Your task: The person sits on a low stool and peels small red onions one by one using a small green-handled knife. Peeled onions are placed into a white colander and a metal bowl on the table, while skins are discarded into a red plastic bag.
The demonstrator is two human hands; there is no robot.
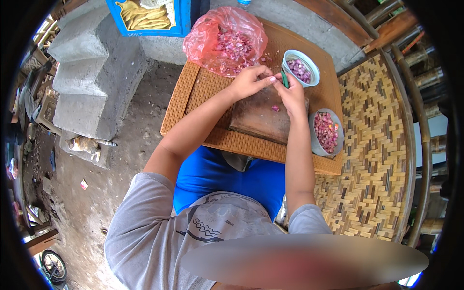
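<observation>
My right hand (290, 95) grips a green handle (285, 79), likely a small knife's; no blade can be made out. Fingertips of my left hand (252, 80) meet those of the right above a worn wooden cutting board (259, 117). Whatever may be pinched between them is hidden. One shallot (275, 108) lies on the board. Just beyond the right hand, a light blue plastic basket (314, 69) holds peeled shallots (299, 70). Closer to me on the right, a grey bowl (314, 145) contains reddish shallots (325, 132). Behind my left hand, a red plastic bag (203, 38) lies open around shallot skins (233, 45).
Everything rests on a brown wicker-patterned table (217, 136). A woven bamboo bench (373, 152) adjoins its right side. Concrete steps (81, 83) rise at left, with a cat (86, 145) lying at their foot. A blue-framed case (145, 34) stands behind the table.
</observation>
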